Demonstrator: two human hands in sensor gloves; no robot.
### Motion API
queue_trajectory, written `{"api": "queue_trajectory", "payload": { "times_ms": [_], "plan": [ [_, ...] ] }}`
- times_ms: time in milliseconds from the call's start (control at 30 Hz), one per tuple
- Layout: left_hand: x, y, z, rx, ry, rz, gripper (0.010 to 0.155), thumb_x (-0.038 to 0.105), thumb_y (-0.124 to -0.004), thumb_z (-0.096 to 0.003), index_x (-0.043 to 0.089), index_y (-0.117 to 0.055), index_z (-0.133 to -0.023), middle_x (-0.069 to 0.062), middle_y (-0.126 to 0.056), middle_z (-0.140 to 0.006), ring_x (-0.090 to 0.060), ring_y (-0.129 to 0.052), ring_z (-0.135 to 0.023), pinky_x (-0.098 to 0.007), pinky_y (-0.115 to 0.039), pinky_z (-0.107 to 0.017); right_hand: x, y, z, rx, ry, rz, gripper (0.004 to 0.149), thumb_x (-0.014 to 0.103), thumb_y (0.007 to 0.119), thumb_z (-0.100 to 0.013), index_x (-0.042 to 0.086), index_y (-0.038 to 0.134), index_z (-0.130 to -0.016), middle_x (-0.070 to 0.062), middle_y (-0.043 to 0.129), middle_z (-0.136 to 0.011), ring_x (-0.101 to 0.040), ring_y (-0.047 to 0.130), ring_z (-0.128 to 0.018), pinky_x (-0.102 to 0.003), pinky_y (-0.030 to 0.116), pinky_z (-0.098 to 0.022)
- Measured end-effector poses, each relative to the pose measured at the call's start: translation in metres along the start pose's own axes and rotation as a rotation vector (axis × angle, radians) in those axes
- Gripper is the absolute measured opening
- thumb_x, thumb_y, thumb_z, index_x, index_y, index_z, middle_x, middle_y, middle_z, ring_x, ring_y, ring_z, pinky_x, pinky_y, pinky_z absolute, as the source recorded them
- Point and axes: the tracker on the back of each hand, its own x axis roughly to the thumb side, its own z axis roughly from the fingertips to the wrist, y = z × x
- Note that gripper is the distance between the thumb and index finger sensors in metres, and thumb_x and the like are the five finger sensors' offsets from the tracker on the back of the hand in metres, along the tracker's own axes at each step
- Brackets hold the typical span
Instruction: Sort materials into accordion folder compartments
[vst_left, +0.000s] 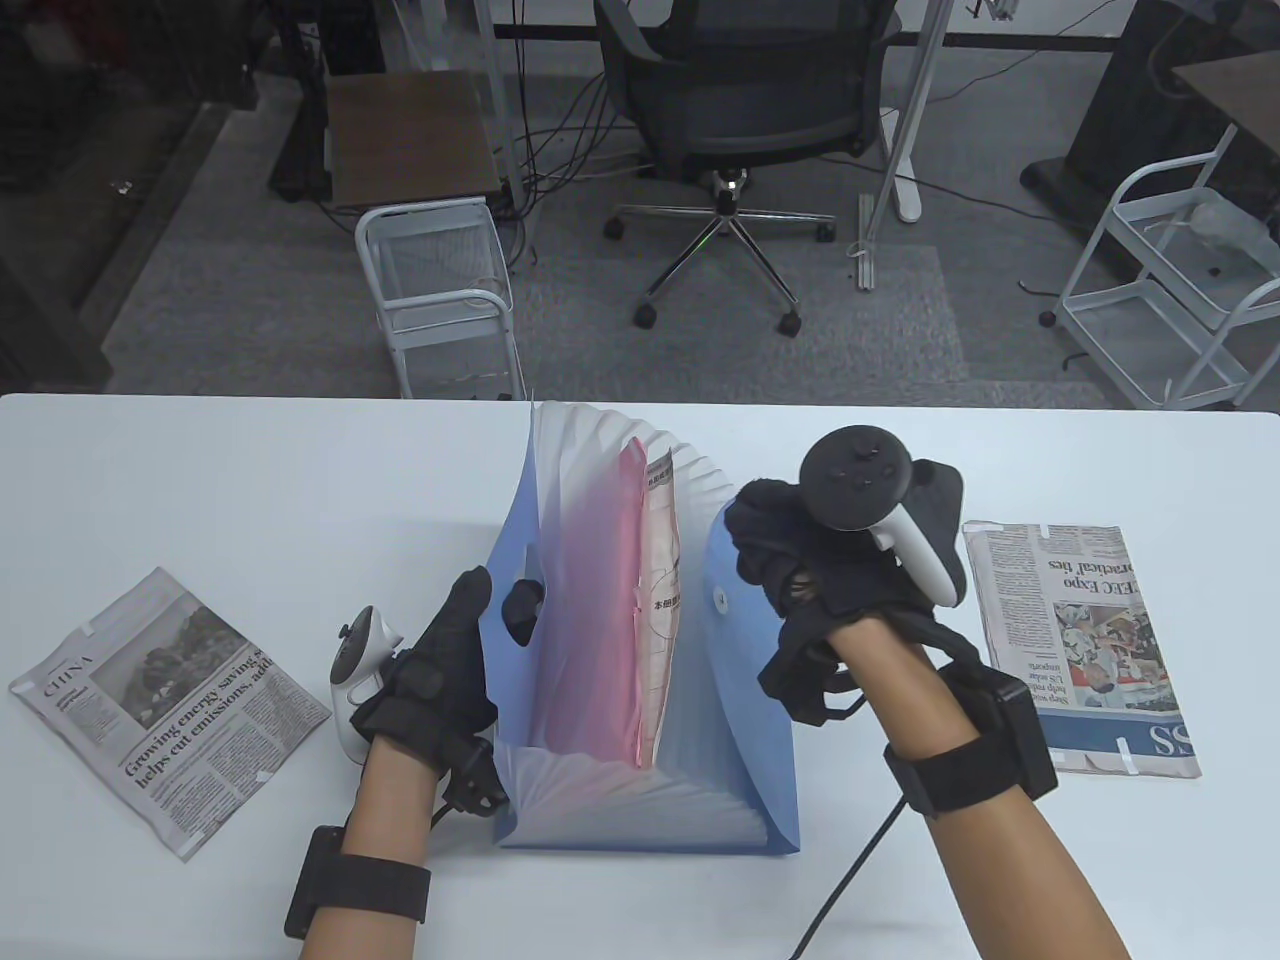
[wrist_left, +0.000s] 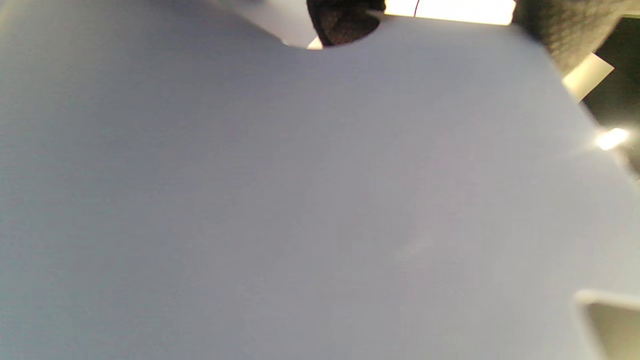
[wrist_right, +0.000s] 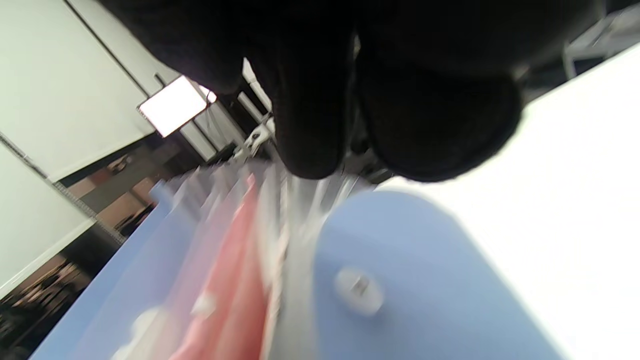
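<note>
A blue accordion folder (vst_left: 745, 720) stands fanned open at the table's middle. A pink sheet (vst_left: 590, 620) and a printed white paper (vst_left: 662, 560) stand in its middle compartments. My left hand (vst_left: 498, 602) grips the folder's left wall, the thumb showing dark through the plastic. That wall fills the left wrist view (wrist_left: 300, 200). My right hand (vst_left: 765, 530) hangs over the top of the right flap, fingers curled together. In the right wrist view its fingertips (wrist_right: 310, 140) sit just above the flap (wrist_right: 440, 300) and snap button (wrist_right: 359, 291), with nothing seen between them.
A folded newspaper (vst_left: 170, 700) lies on the table left of the folder. Another folded newspaper (vst_left: 1085, 650) lies right of it, beside my right wrist. Beyond the table's far edge stand an office chair (vst_left: 740, 110) and white wire carts (vst_left: 440, 290).
</note>
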Motion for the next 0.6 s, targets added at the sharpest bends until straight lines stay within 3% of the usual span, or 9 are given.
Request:
{"api": "queue_trajectory", "payload": {
  "times_ms": [133, 267, 600],
  "plan": [
    [0.0, 0.0, 0.0, 0.0, 0.0, -0.001, 0.075, 0.075, -0.066, -0.063, 0.012, -0.066, -0.102, -0.03, -0.003, -0.122, -0.062, 0.0, -0.1, -0.073, -0.021, -0.06, -0.036, -0.014, -0.004, -0.141, 0.08, 0.104, 0.049, 0.042, 0.076, -0.061, 0.013, 0.072, -0.1, -0.016, 0.093, -0.084, -0.049, 0.096, -0.059, -0.047, 0.088, -0.037],
    [0.0, 0.0, 0.0, -0.001, 0.0, -0.001, 0.074, 0.075, -0.066, -0.0632, 0.012, -0.066, -0.102, -0.03, -0.003, -0.122, -0.062, 0.0, -0.1, -0.073, -0.021, -0.06, -0.089, -0.008, -0.014, -0.192, 0.22, 0.251, 0.049, 0.043, 0.077, -0.06, 0.014, 0.073, -0.099, -0.02, 0.084, -0.096, -0.054, 0.087, -0.075, -0.056, 0.082, -0.05],
    [0.0, 0.0, 0.0, 0.0, -0.001, 0.001, 0.074, 0.075, -0.066, -0.0631, 0.012, -0.066, -0.102, -0.03, -0.003, -0.122, -0.062, 0.0, -0.1, -0.073, -0.021, -0.06, -0.216, 0.042, -0.022, -0.089, 0.559, 0.44, 0.058, 0.048, 0.077, -0.058, 0.013, 0.068, -0.103, -0.021, 0.074, -0.105, -0.056, 0.079, -0.085, -0.062, 0.074, -0.058]
  ]
}}
